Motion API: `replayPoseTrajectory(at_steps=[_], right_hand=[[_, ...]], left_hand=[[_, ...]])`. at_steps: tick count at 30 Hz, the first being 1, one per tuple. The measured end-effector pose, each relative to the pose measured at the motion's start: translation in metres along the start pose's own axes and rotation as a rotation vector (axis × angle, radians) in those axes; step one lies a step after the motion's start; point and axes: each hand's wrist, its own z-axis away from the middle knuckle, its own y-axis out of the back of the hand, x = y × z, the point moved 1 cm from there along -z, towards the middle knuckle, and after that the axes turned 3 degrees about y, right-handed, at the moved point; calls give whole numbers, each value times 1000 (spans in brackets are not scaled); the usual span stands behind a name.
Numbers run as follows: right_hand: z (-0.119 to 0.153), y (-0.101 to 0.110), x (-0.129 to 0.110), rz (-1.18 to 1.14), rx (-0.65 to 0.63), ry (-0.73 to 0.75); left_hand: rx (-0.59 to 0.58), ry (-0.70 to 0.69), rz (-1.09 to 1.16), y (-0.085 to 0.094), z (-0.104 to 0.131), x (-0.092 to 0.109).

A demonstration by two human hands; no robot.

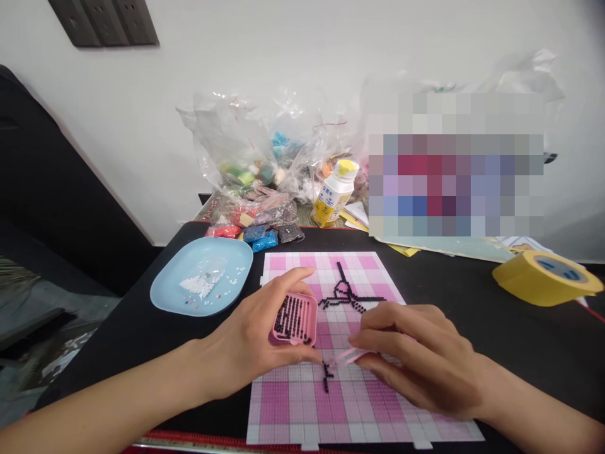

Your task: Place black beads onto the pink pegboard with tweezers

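Note:
My left hand (255, 328) is closed around a small pink tray (309, 318), thumb on the near side and fingers on the far side. Black beads (293, 315) lie in rows along its grooves. In my right hand (411, 353) a slim pale pink tool, apparently tweezers (352, 355), is pinched, its tip blurred just right of a short black bead line. Under both hands lies a pink-and-white checked pegboard (278, 416). A larger branching figure of black beads (348, 293) stands on its upper part; my right hand covers some of the board.
To the left sits a light blue plate (165, 296) with white beads and a small bag. Bead packets (265, 239), plastic bags (227, 132) and a yellow-white bottle (334, 192) line the back. Yellow tape (520, 277) lies right. A blurred patch hides the back right.

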Motion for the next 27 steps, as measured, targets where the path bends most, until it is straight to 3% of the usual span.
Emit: replayPoseTrajectory(at_steps=[11,27], right_hand=[[2,-9,5,1,-44,-48],[1,-11,4,-31,-97,-55]], left_hand=[[-126,-16,101,-1,1,3],[-126,-43,104,-2,0,3]])
